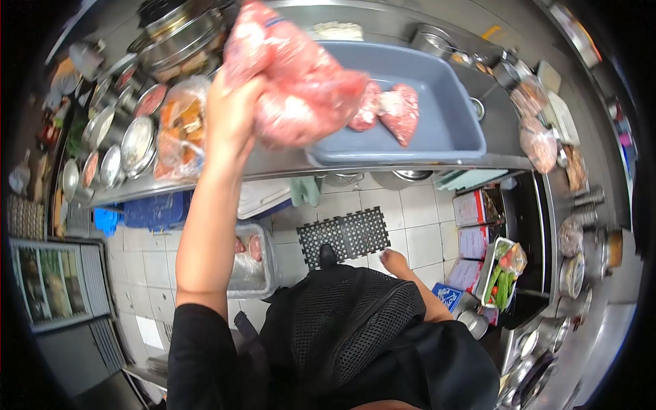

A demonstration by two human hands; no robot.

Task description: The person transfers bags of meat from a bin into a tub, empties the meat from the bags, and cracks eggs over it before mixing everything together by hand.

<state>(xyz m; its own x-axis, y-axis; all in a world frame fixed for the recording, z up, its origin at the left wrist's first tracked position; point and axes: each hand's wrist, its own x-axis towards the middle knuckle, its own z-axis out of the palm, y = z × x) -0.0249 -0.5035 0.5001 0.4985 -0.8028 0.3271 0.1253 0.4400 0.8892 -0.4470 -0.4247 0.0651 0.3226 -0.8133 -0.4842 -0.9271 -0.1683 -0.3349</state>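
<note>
Bag of raw meat [301, 82]: clear plastic, pink contents, held up in the left grip [232, 113]. The fingers are closed tight on the bag's near edge, and the bulk of it hangs just to the right of the grip. The bag is in the air, above the near left corner of the tub [451, 130].

Tub: grey plastic, rectangular, standing on the counter [287, 164] to the right of the left grip. Two meat pieces [396, 109] lie inside it, just beyond the held bag.

Bag of orange food [181, 130]: clear plastic, on the counter just left of the left grip.

Metal bowls [137, 140]: several, farther left of that grip, in a row along the counter.

Stacked pots [181, 34]: above and left of the left grip, at the far end of the counter.

Right grip [395, 261]: hanging low beside the body, well apart from the bag, with nothing seen in it. How far its fingers are spread cannot be told.

Floor mat [345, 236]: black, perforated, on the tiled floor just left of the right grip.

Clear bin [249, 270]: on the floor below the left arm, with meat inside.

Tray of vegetables [502, 273]: to the right of the right grip.
</note>
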